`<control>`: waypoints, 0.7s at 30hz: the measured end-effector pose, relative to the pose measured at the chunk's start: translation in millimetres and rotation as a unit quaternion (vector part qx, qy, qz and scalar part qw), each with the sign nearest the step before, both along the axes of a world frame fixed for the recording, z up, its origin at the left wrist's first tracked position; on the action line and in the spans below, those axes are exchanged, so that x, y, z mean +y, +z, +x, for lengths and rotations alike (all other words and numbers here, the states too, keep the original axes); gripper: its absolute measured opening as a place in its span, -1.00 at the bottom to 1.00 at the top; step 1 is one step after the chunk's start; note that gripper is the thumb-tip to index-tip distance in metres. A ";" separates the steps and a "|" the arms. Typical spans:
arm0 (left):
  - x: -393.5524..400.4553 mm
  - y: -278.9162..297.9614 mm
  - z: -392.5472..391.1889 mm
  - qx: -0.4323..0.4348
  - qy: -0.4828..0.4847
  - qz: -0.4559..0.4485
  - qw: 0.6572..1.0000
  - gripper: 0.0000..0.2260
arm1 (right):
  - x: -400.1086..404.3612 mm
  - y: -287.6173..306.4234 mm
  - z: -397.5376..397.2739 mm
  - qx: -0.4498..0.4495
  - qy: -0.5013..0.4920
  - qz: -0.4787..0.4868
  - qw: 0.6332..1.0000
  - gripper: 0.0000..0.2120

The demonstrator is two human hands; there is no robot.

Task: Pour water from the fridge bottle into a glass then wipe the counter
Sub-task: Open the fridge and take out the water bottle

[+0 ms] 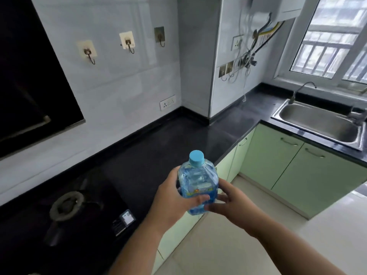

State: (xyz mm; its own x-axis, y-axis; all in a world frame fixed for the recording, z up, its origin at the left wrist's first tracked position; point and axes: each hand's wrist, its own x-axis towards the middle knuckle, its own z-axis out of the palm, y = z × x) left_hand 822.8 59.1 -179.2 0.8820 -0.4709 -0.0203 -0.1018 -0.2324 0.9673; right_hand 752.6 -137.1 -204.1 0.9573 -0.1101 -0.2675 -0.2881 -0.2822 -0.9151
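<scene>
A clear blue water bottle (197, 180) with a light blue cap on sits upright in the air, over the front edge of the black counter (158, 147). My left hand (172, 197) grips its body from the left, thumb across the label. My right hand (230, 203) holds it from the right, fingers curled onto the lower part. No glass or cloth is in view.
A gas hob (67, 203) lies in the counter at lower left. A steel sink (319, 124) with a tap sits at right under the window. Green cabinet doors (288, 165) run below. Hooks and sockets are on the tiled wall. A white surface (337, 225) is at lower right.
</scene>
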 end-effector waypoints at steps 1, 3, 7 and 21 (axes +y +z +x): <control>-2.9 -0.1 15.6 -0.004 -0.006 0.006 1.000 -0.29 | -2.5 -2.2 13.7 -0.001 -0.010 -0.002 1.000 -0.28; -9.3 -1.4 43.0 -0.014 -0.022 0.020 0.999 -0.29 | -7.8 -10.0 37.9 -0.009 -0.027 -0.007 1.000 -0.27; -23.8 -0.7 90.4 -0.028 -0.044 0.055 0.997 -0.29 | -20.5 -23.4 80.2 -0.004 -0.043 -0.007 0.999 -0.25; -135.6 -37.3 226.4 -0.003 0.108 0.114 0.988 -0.31 | -145.4 -49.5 273.8 0.000 0.120 -0.061 0.991 -0.19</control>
